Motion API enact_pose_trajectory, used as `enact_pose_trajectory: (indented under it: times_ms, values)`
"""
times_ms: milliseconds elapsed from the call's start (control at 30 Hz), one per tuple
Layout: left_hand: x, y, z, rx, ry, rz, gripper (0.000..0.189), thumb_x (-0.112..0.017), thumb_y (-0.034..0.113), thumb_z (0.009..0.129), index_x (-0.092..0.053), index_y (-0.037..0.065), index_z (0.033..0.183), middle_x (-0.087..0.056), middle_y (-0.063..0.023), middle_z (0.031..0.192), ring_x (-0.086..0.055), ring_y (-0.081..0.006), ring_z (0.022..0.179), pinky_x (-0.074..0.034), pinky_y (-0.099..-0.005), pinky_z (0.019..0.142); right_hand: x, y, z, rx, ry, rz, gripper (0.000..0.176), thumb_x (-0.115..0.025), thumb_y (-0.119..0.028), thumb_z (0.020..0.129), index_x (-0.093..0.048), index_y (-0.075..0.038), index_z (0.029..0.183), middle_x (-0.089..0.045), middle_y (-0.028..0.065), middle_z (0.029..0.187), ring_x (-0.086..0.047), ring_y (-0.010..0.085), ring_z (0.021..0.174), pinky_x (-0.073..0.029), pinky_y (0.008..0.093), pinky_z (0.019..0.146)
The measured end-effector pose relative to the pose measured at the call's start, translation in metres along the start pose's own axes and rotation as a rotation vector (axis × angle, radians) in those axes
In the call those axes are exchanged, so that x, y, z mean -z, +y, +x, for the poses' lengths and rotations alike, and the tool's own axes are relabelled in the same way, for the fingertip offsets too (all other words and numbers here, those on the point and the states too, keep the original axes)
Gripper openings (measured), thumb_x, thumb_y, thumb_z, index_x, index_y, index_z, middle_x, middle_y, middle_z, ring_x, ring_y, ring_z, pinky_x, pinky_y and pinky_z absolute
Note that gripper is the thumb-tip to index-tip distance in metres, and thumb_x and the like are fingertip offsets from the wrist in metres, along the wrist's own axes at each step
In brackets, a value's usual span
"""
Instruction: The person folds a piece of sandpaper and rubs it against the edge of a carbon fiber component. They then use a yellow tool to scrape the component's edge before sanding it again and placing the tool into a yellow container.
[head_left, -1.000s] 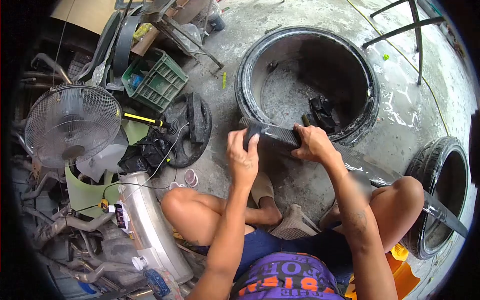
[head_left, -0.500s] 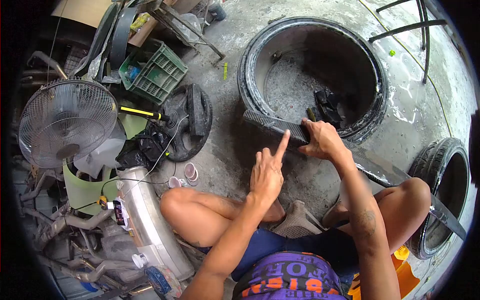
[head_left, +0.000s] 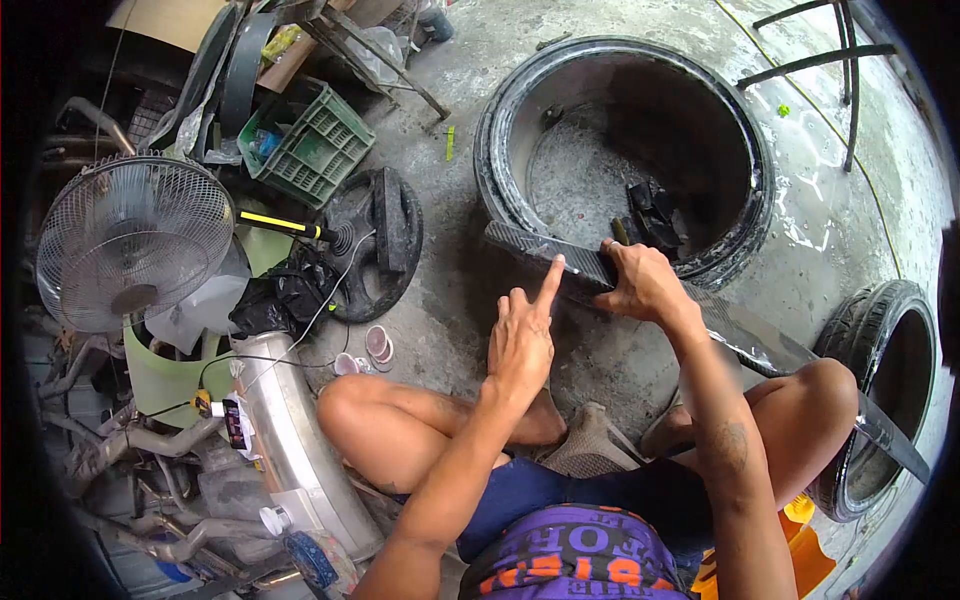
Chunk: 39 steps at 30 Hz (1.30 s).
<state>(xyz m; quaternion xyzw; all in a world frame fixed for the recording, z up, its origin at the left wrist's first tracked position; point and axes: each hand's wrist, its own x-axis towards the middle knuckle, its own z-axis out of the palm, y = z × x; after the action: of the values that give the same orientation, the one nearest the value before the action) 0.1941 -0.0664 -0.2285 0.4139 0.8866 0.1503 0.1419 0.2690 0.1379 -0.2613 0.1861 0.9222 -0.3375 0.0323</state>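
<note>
A long, dark strip with a carbon-fibre weave (head_left: 540,246) runs from the big tyre's near edge, past my right knee, to the far right. My right hand (head_left: 645,283) is wrapped round it, thumb on the near side and fingers over the far side. The index finger of my left hand (head_left: 524,325) is stretched out with its tip at the strip's near edge; the other fingers are loosely bent, with nothing in them. Just beyond the strip lies the wide tyre-like ring (head_left: 487,130), with black scraps (head_left: 655,215) inside it.
Two stacked tyres (head_left: 840,330) stand at the right. To my left are a wire-cage fan (head_left: 135,240), a round black base (head_left: 400,265), a metal muffler (head_left: 300,450) and several pipes. A green crate (head_left: 315,150) lies farther back; black metal legs (head_left: 850,90) stand at the upper right.
My left hand has shifted slightly left along the strip, its index finger still stretched out. My right hand keeps its grip in almost the same place.
</note>
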Motion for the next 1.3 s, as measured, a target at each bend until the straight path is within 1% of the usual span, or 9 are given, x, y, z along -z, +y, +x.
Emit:
enact_pose_trajectory:
  times_ms: [167, 267, 333, 367, 400, 500, 733, 833, 1300]
  values:
    - [0.006, 0.006, -0.002, -0.025, -0.048, 0.039, 0.080, -0.060, -0.001, 0.091, -0.030, 0.026, 0.160, -0.050, -0.0199, 0.093, -0.052, -0.0395, 0.087, -0.047, -0.0494, 0.084, -0.002, 0.000, 0.000, 0.011, 0.022, 0.004, 0.060, -0.080, -0.029, 0.062, -0.064, 0.002, 0.111, -0.068, 0.0254, 0.089, -0.068, 0.0437, 0.088, -0.054, 0.0489, 0.079]
    - [0.018, 0.004, -0.006, -0.073, -0.086, -0.038, 0.069, -0.063, 0.002, 0.091, -0.039, 0.016, 0.155, -0.053, -0.0206, 0.097, -0.055, -0.0392, 0.092, -0.047, -0.0473, 0.087, -0.005, 0.002, 0.000, 0.018, 0.032, 0.006, 0.057, -0.080, -0.029, 0.063, -0.064, 0.002, 0.108, -0.068, 0.0258, 0.087, -0.068, 0.0437, 0.086, -0.054, 0.0492, 0.078]
    - [0.022, 0.002, -0.003, -0.106, 0.240, -0.213, 0.053, -0.067, 0.006, 0.090, -0.052, 0.002, 0.141, -0.057, -0.0213, 0.102, -0.058, -0.0387, 0.098, -0.048, -0.0454, 0.089, -0.007, 0.004, 0.000, 0.043, 0.064, 0.004, 0.055, -0.080, -0.029, 0.062, -0.064, 0.001, 0.106, -0.068, 0.0260, 0.085, -0.068, 0.0437, 0.085, -0.054, 0.0492, 0.078]
    - [0.024, 0.001, 0.002, -0.094, 0.266, -0.242, 0.037, -0.069, 0.009, 0.090, -0.060, -0.005, 0.123, -0.060, -0.0212, 0.107, -0.060, -0.0390, 0.101, -0.048, -0.0446, 0.090, -0.006, 0.005, 0.000, 0.041, 0.069, 0.006, 0.055, -0.080, -0.029, 0.062, -0.064, 0.001, 0.106, -0.068, 0.0260, 0.085, -0.068, 0.0437, 0.085, -0.054, 0.0492, 0.078]
    - [0.024, -0.001, 0.011, -0.137, 0.318, -0.254, 0.026, -0.067, 0.010, 0.091, -0.064, -0.005, 0.112, -0.060, -0.0210, 0.104, -0.060, -0.0392, 0.098, -0.048, -0.0444, 0.089, -0.005, 0.003, 0.000, 0.029, 0.048, 0.012, 0.054, -0.080, -0.029, 0.063, -0.064, 0.000, 0.105, -0.068, 0.0260, 0.085, -0.068, 0.0437, 0.085, -0.054, 0.0494, 0.077]
    - [0.013, -0.010, 0.046, -0.175, 0.390, -0.286, 0.020, -0.066, 0.011, 0.091, -0.064, -0.005, 0.102, -0.061, -0.0201, 0.101, -0.061, -0.0388, 0.097, -0.049, -0.0441, 0.086, -0.005, 0.001, 0.001, 0.019, 0.025, 0.015, 0.053, -0.080, -0.029, 0.063, -0.064, 0.000, 0.104, -0.068, 0.0259, 0.085, -0.068, 0.0438, 0.086, -0.054, 0.0495, 0.078]
    - [0.002, -0.014, 0.053, -0.314, 0.365, -0.283, 0.018, -0.066, 0.004, 0.087, -0.067, -0.002, 0.104, -0.063, -0.0178, 0.101, -0.060, -0.0380, 0.098, -0.049, -0.0450, 0.087, -0.008, 0.005, -0.001, 0.053, 0.047, 0.006, 0.057, -0.083, -0.029, 0.064, -0.064, 0.001, 0.107, -0.070, 0.0249, 0.087, -0.069, 0.0433, 0.088, -0.055, 0.0495, 0.080]
    - [-0.002, -0.011, 0.060, -0.288, 0.428, -0.311, 0.016, -0.068, 0.004, 0.086, -0.067, -0.002, 0.101, -0.064, -0.0174, 0.100, -0.060, -0.0374, 0.097, -0.050, -0.0448, 0.086, -0.002, -0.001, 0.001, 0.004, -0.039, -0.030, 0.060, -0.084, -0.030, 0.064, -0.063, 0.002, 0.110, -0.070, 0.0248, 0.088, -0.069, 0.0433, 0.089, -0.055, 0.0494, 0.081]
    - [-0.003, -0.015, 0.065, -0.322, 0.410, -0.306, 0.015, -0.071, 0.000, 0.082, -0.070, 0.000, 0.096, -0.067, -0.0156, 0.098, -0.064, -0.0347, 0.094, -0.052, -0.0419, 0.084, -0.006, 0.001, 0.000, 0.015, -0.013, -0.015, 0.064, -0.084, -0.029, 0.062, -0.065, 0.001, 0.115, -0.070, 0.0252, 0.090, -0.069, 0.0431, 0.088, -0.055, 0.0489, 0.081]
